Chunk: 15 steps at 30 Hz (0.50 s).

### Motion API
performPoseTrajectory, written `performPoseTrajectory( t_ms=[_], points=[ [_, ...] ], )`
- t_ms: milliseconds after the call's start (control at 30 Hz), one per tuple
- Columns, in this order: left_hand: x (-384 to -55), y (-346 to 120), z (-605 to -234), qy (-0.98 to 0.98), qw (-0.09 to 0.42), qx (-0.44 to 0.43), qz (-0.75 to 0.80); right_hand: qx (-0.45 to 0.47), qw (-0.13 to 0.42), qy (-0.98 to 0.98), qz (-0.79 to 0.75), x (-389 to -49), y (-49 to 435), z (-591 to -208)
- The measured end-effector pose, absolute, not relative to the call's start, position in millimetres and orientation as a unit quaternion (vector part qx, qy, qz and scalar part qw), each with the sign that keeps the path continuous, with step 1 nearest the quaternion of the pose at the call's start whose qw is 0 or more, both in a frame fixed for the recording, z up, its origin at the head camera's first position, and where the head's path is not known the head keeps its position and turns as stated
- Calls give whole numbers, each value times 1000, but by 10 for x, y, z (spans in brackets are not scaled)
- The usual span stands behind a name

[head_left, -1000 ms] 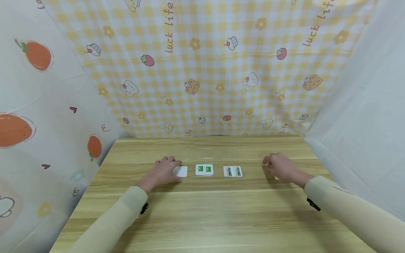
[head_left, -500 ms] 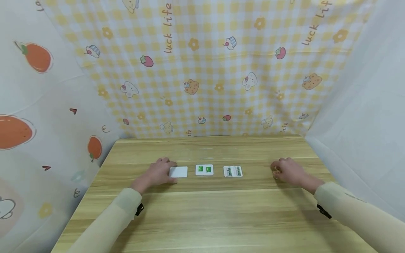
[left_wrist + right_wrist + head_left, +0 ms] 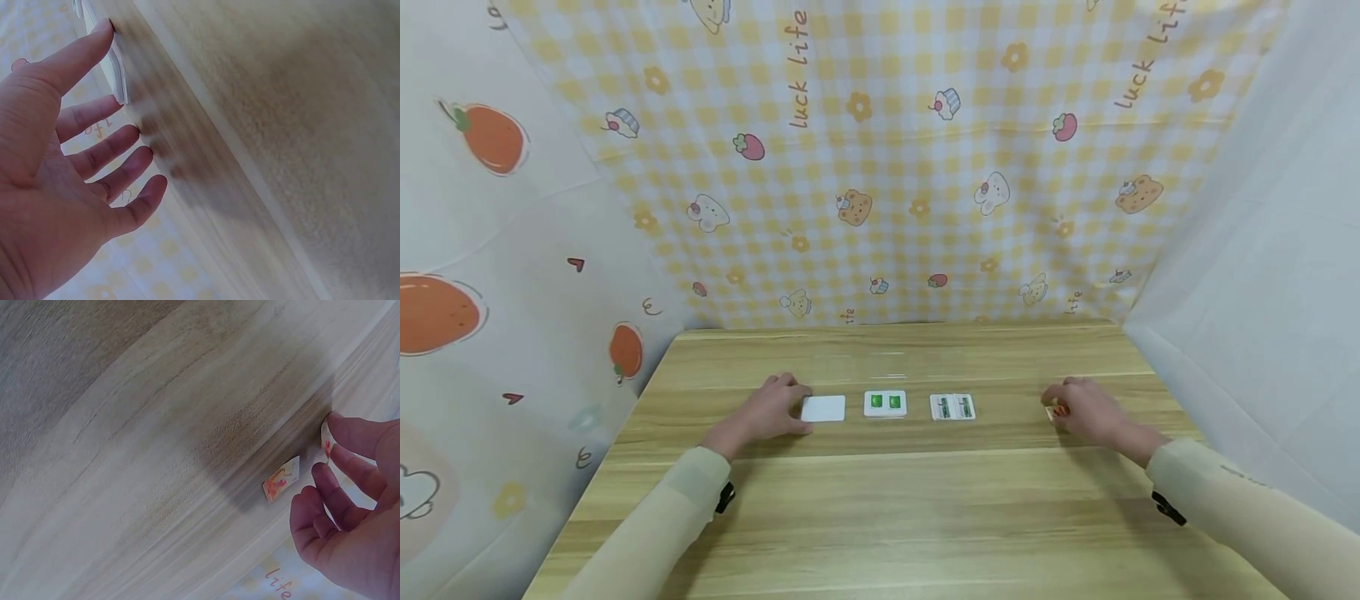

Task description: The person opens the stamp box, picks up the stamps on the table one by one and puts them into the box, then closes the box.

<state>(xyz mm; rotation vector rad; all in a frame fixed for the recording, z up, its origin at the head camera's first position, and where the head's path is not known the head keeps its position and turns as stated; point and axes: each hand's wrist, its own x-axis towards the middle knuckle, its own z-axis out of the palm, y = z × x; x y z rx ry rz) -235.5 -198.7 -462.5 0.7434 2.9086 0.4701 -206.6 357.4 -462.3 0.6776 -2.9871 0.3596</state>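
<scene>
My left hand has its fingers spread at the left end of a blank white card. In the left wrist view, thumb and index fingertips lie at the edge of a thin white stack; whether they touch it I cannot tell. On the right, my right hand pinches a small white card with an orange-red picture between thumb and index finger. A second small card with an orange-red picture lies on the table beside the curled fingers.
Between the hands lie a white card with two green pictures and a white card with two dark green pictures. Faint clear strips lie behind them. A yellow checked curtain hangs behind the wooden table.
My left hand has drawn back leftward, uncovering more of the white card. My right hand has shifted right and toward me, and an orange-red picture now shows at its fingers.
</scene>
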Motion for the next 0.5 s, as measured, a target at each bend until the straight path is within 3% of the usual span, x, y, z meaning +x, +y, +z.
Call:
performPoseTrajectory(
  t_ms=[500],
  points=[
    [-2336, -2044, -4633, 952, 49, 242, 180, 187, 54, -969, 149, -2009, 3561, -4661]
  ],
)
